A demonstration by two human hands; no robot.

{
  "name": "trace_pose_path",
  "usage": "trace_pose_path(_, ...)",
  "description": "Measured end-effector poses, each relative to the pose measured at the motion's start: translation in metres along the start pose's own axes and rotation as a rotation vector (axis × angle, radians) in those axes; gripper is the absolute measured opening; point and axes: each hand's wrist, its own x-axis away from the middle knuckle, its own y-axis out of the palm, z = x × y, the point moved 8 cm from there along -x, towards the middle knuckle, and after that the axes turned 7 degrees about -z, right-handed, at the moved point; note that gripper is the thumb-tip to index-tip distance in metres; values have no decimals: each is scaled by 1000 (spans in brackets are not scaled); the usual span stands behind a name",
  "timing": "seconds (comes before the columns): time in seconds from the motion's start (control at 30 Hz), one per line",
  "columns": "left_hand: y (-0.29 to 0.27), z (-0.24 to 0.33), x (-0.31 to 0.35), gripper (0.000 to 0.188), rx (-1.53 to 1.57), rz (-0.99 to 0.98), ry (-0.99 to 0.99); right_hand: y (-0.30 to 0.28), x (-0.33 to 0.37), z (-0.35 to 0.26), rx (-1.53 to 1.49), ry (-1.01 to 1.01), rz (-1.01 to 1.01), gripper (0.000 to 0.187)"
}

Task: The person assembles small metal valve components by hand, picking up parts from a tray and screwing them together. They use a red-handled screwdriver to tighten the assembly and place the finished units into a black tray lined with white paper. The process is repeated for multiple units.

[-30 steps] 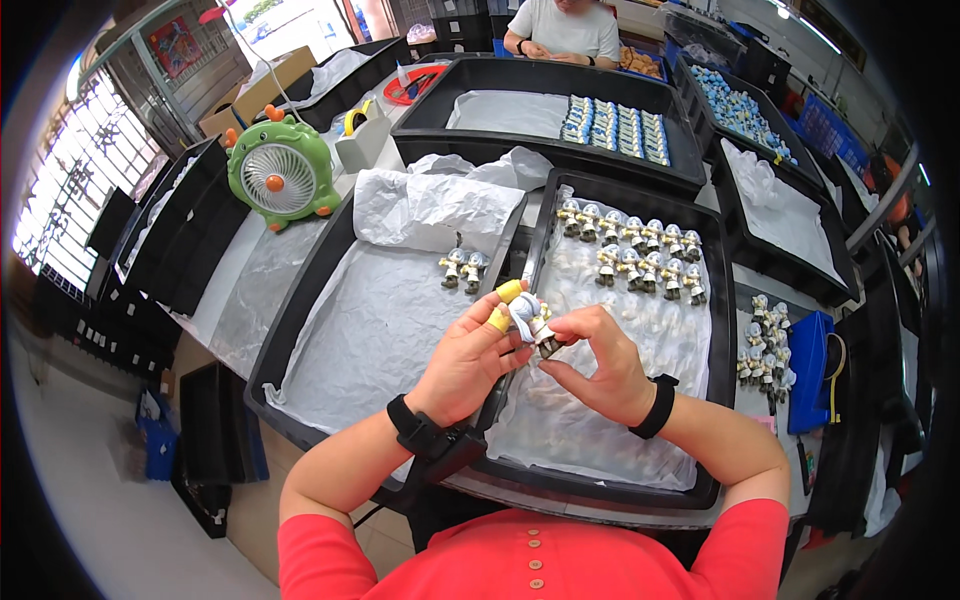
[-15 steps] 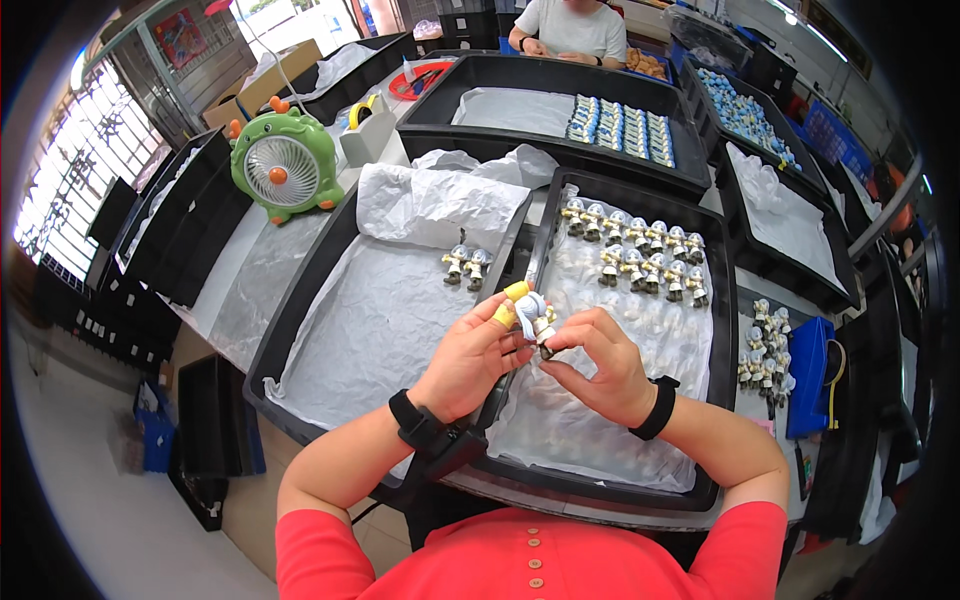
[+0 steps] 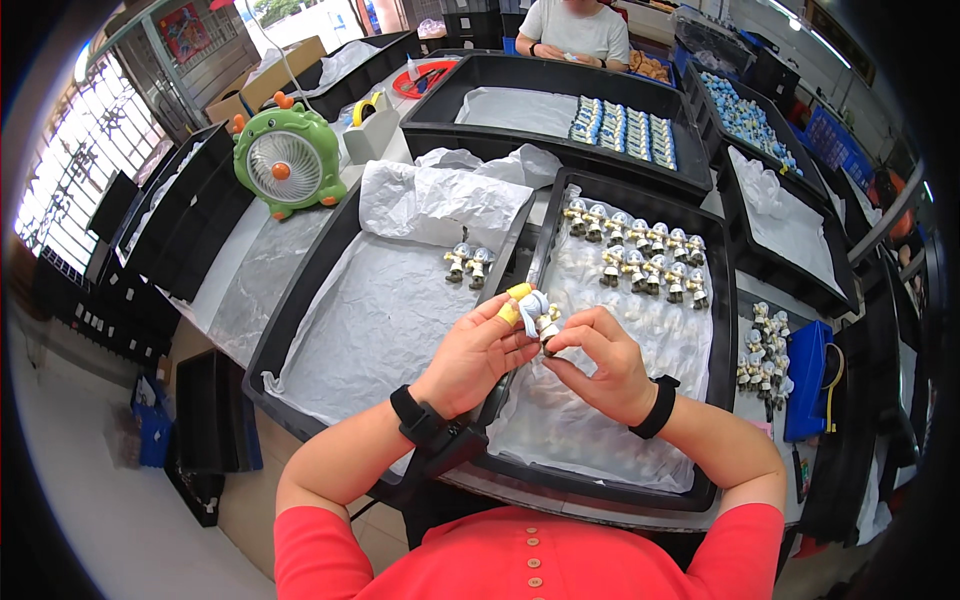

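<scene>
A small figurine (image 3: 540, 318) with pale blue hair and a white outfit is held between both hands, over the edges of two paper-lined trays. My left hand (image 3: 474, 355), with yellow finger cots on its thumb and a fingertip, grips the head end. At the dark feet, the thumb and fingertips of my right hand (image 3: 606, 362) pinch the figurine. Two similar figurines (image 3: 467, 264) are in the left black tray (image 3: 303, 277), near its far right corner. Rows of the same kind (image 3: 634, 240) lie in the far part of the right black tray (image 3: 727, 360).
More figurines (image 3: 764, 355) lie clustered right of the right tray, beside a blue bin (image 3: 810, 385). A green fan (image 3: 285, 168) stands at the left. Beyond is a long black tray (image 3: 440, 135) with blue-and-white pieces. A person (image 3: 575, 30) sits across the table.
The figurine has turned slightly between my fingers. Both hands stay in nearly the same place, and the trays' contents look the same.
</scene>
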Motion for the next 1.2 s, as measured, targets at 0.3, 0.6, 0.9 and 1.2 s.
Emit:
trace_pose_path(0.3,3,2,0,29,34,7,0,-16,-7,-3,44,-17,58,25)
trace_pose_path(0.6,-3,1,1,31,22,31,-2,-6,-5,-2,28,-16,2,22)
trace_pose_path(0.9,3,3,1,34,-15,30,5,-11,-4,1,12,4,18,21)
trace_pose_path(1.2,28,64,36,30,-256,115,315,-34,-10,0,-21,-46,79,22)
